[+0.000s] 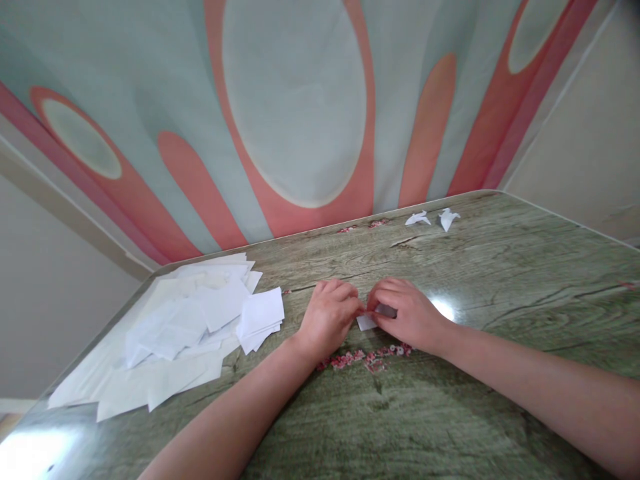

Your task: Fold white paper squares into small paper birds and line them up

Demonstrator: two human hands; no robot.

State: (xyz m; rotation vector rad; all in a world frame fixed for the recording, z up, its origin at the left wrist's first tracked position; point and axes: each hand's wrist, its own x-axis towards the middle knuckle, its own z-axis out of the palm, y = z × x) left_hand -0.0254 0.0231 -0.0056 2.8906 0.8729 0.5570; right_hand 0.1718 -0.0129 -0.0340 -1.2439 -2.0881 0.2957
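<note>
Both hands meet near the middle of the table around a small folded piece of white paper (367,323). My left hand (331,317) has its fingers closed at the paper's left and upper edge. My right hand (406,312) is curled over it from the right, thumb and fingertips pinching it. Only the lower part of the paper and a bit inside the right hand's curl show; the rest is hidden by the fingers. Two small folded white paper figures, one (418,219) beside the other (449,219), lie near the table's far edge.
A spread heap of white paper sheets (125,387) covers the left of the wood-grain table (500,393). Against its right side lies a small stack of white paper squares (262,312). A wall covering with pink shapes (320,217) rises behind the far edge.
</note>
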